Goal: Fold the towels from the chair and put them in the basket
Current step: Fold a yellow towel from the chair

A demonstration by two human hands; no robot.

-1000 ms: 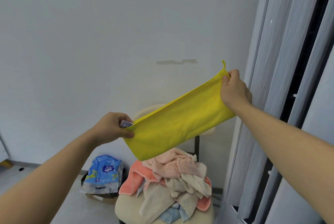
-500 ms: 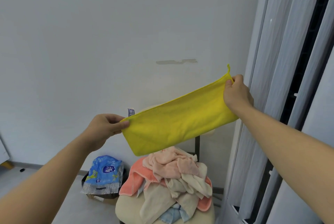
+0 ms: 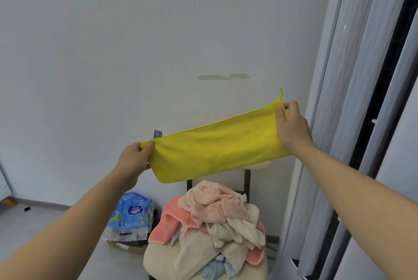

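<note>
Left hand (image 3: pixel 135 158) pinches the lower-left corner of the yellow towel (image 3: pixel 217 150) between thumb and curled fingers; right hand (image 3: pixel 291 124) pinches the raised right corner the same way. The towel hangs in the air between them, already doubled lengthwise into a long band, tilted up toward the right and pulled taut, apparently to square the edges before the next fold. A small label (image 3: pixel 157 133) stands up near the left corner; a hanging loop (image 3: pixel 281 93) projects above the right one. Below, the chair (image 3: pixel 203 266) carries a loose heap of unfolded towels (image 3: pixel 217 218) in pink, beige and blue. The basket is not in view. A blue plastic package (image 3: pixel 129 218) sits on the floor left of the chair. Judgement: early in the task.
</note>
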